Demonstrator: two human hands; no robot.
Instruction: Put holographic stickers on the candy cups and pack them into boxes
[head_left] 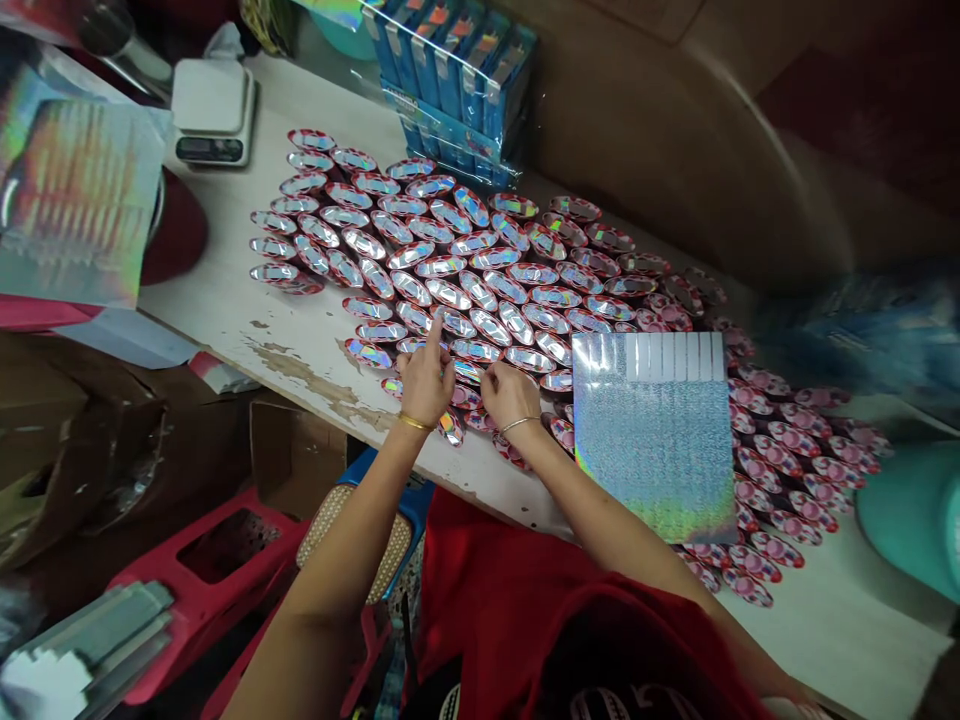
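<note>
An oval container point(468, 371) is lying between the hands—long axis running crosswise, neither hand clearly nearer. Left hand point(426, 385) is pointing its index finger; right hand point(511, 398) is sitting narrow, fingers curled—any grip cannot be told.

We've got fair light across the middle of the desk point(217, 310), and there's the glare: rainbow colour flares along the bottom of the silvery sheet point(652, 450)! Left of that sheet, we catch the oval tops point(450, 293) flashing white, and far left of it a second sheet point(82, 200) glows orange. Above the silvery sheet, the brown surface point(660, 130) sinks into gloom. Right of it, we find a blue shape point(870, 325) smeared by blur and the teal tub point(911, 510) turning soft.
</note>
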